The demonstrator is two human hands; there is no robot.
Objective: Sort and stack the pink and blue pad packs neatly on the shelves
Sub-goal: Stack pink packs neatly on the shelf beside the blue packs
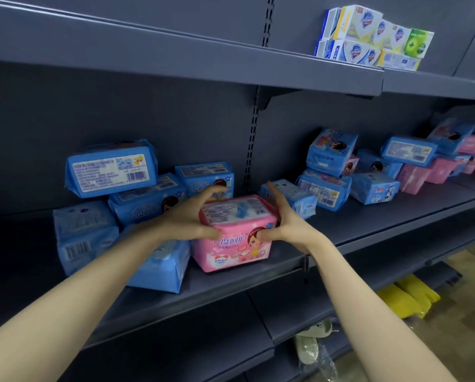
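Two bare forearms [79, 285] reach up from the bottom edge toward the grey middle shelf [368, 224]. On its left part lies a loose heap of blue pad packs [111, 169], some flat, some tilted. Further right sits a mixed heap, more blue packs [324, 188] with pink packs [423, 172] among and behind them. A single pink pad pack [230, 244] stands upright near the shelf's front edge, just beside the left heap. The left hand [188, 216] grips its left end, thumb on the front, fingers curled over the top rear. The right hand [286, 227] holds the right end, thumb pressing the front face, fingers close together behind. Soap boxes [368, 37] are stacked on the upper shelf [175, 59].
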